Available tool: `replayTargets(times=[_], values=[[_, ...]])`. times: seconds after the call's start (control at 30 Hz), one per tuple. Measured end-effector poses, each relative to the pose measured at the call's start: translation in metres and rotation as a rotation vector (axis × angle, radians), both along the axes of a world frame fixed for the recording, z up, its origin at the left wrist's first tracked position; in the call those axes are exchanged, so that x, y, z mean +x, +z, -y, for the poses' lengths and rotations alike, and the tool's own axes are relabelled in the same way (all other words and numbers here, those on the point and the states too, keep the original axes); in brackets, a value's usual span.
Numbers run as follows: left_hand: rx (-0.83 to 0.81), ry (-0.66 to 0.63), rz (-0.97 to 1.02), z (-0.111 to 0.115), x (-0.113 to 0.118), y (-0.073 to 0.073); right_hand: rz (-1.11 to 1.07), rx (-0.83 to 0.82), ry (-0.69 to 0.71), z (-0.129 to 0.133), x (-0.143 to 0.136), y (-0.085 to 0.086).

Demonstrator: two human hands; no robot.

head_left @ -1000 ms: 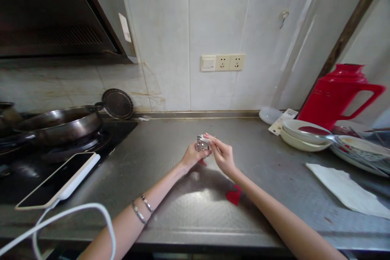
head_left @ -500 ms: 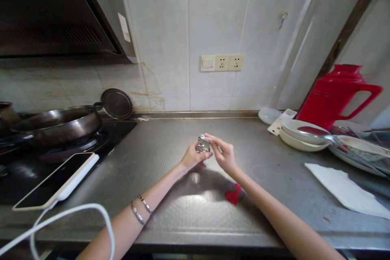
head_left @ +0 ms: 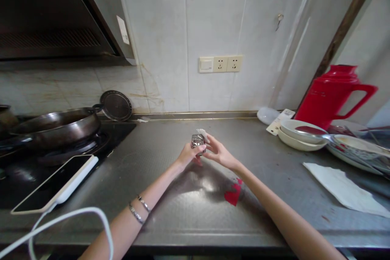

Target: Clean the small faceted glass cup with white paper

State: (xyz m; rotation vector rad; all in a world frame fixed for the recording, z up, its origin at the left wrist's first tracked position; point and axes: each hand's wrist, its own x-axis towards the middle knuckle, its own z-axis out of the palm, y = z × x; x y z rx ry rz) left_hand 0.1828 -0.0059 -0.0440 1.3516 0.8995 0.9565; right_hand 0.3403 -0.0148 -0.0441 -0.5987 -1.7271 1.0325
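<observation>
My left hand (head_left: 188, 155) is closed around a small, shiny, see-through object (head_left: 198, 141) that looks like faceted glass; I cannot make out its exact kind. It is held just above the steel counter (head_left: 164, 215). My right hand (head_left: 219, 153) pinches a crumpled white tissue (head_left: 202, 133) against the object's upper right side, its fingers close to those of my left hand. Parts of the object are hidden by my fingers. A red heart-shaped sticker (head_left: 232, 197) lies on the counter below my right forearm.
To the left are a stove with a steel pan (head_left: 57, 129), a round dark lid (head_left: 115, 105) and a phone (head_left: 55, 185) on a white cable. On the right stand stacked bowls (head_left: 300, 143), a red thermos jug (head_left: 329, 97) and a folded paper towel (head_left: 344, 189).
Both hands have shifted slightly left with the glass object, which is turned in the grip. My right hand and the tissue now sit farther around its right side.
</observation>
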Motion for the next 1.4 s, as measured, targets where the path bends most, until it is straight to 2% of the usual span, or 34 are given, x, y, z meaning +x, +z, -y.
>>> replayTargets(times=[0.17,0.27,0.33,0.47,0.6,0.7,0.8,0.97,1.07,1.2,1.3,1.4], values=[[-0.013,-0.104,-0.066,-0.003,-0.005,0.001,-0.014,-0.001,-0.137,0.001,-0.008,-0.007],[-0.018,-0.244,-0.071,-0.009,-0.012,0.0,-0.032,-0.051,-0.146,-0.001,-0.006,-0.006],[0.028,-0.276,-0.06,-0.013,-0.015,-0.003,-0.048,-0.089,-0.159,-0.002,-0.005,-0.004],[0.296,-0.124,0.001,-0.017,-0.011,-0.014,-0.043,-0.083,-0.218,-0.002,-0.007,-0.002],[0.41,-0.004,-0.045,-0.019,-0.006,-0.026,0.047,-0.005,-0.257,0.002,-0.01,-0.005],[0.435,0.039,-0.058,-0.02,-0.005,-0.028,0.211,0.171,-0.36,0.005,-0.008,-0.005],[0.425,0.027,-0.01,-0.018,-0.003,-0.026,0.335,0.34,-0.414,0.007,-0.003,-0.003],[0.404,0.031,-0.033,-0.012,0.001,-0.018,0.324,0.479,-0.481,0.004,0.0,-0.005],[0.429,0.061,-0.084,-0.012,0.002,-0.019,0.297,0.558,-0.519,0.004,-0.001,-0.006],[0.434,0.052,-0.04,-0.017,0.003,-0.024,0.353,0.675,-0.466,0.009,-0.005,-0.005],[0.426,0.036,-0.01,-0.014,0.005,-0.024,0.35,0.667,-0.44,0.009,-0.008,-0.004],[0.406,0.025,-0.087,-0.008,0.006,-0.019,0.282,0.548,-0.523,0.004,-0.007,-0.006]])
